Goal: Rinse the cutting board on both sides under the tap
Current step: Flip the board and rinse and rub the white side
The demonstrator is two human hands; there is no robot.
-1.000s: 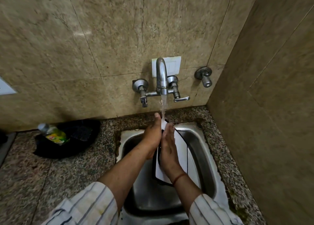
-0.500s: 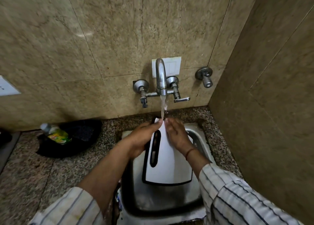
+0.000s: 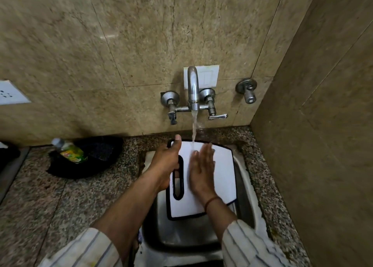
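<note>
A white cutting board [image 3: 223,178] with a dark rim and a long handle slot lies broad side up over the steel sink [image 3: 245,188]. My left hand [image 3: 166,163] grips its left edge, fingers through the handle slot. My right hand [image 3: 200,171] lies flat on the board's face, fingers apart, fingertips in the water. The tap [image 3: 192,87] on the wall runs, and its stream lands on the board's far end at my right fingertips.
A black bowl [image 3: 96,157] holding a green bottle [image 3: 69,150] sits on the granite counter left of the sink. A second valve [image 3: 247,90] sticks out of the wall at right. The side wall stands close on the right.
The board has turned from edge-on to flat, broad face up, under the stream. My left hand moved to the handle slot; my right hand now lies flat on the face.
</note>
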